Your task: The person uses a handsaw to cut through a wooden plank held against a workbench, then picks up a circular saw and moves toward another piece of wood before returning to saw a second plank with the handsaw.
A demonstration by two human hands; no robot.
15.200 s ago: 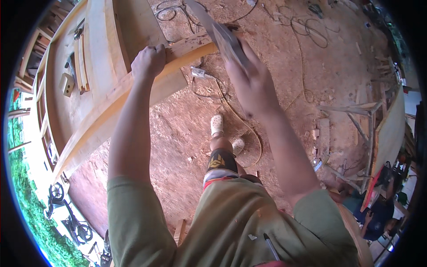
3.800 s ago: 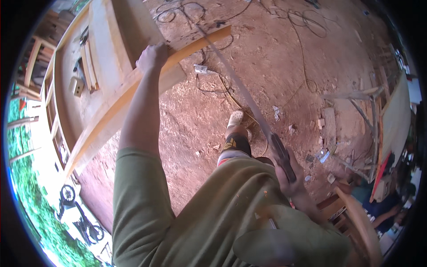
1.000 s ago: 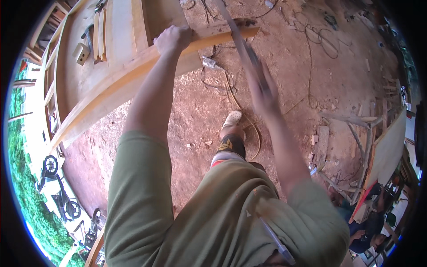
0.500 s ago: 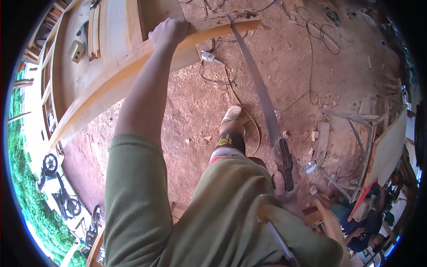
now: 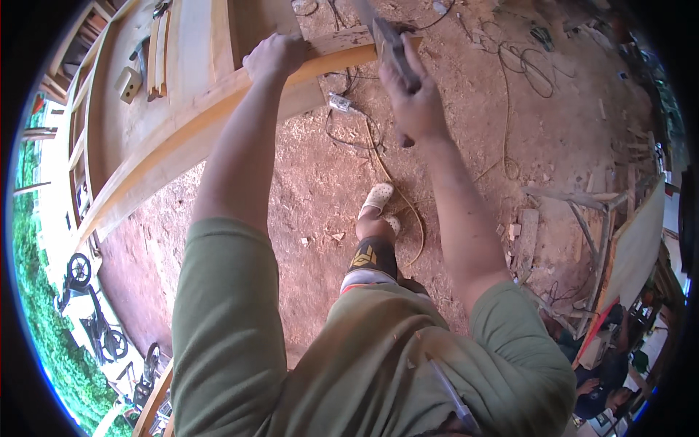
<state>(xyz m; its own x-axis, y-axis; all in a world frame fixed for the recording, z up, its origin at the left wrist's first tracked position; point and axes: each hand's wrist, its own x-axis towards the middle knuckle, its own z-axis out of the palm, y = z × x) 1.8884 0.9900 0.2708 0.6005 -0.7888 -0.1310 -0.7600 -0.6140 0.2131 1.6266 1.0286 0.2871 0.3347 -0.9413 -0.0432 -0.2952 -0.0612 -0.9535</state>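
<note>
My left hand (image 5: 275,55) clasps a long yellowish wooden beam (image 5: 207,109), probably steadying it; my right hand (image 5: 418,100) grips a dark-handled grey metal handsaw (image 5: 394,51).

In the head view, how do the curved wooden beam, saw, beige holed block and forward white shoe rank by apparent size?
1. Curved wooden beam
2. Saw, cut off at top
3. Beige block and white shoe: too alike to rank

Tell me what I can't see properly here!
Head view, saw: the picture's top edge cuts off its far end.
Head view, beam: saw and right hand cover any cut.
Head view, left hand: its own back hides the fingertips.
Head view, one shoe: partly behind the leg.
</note>
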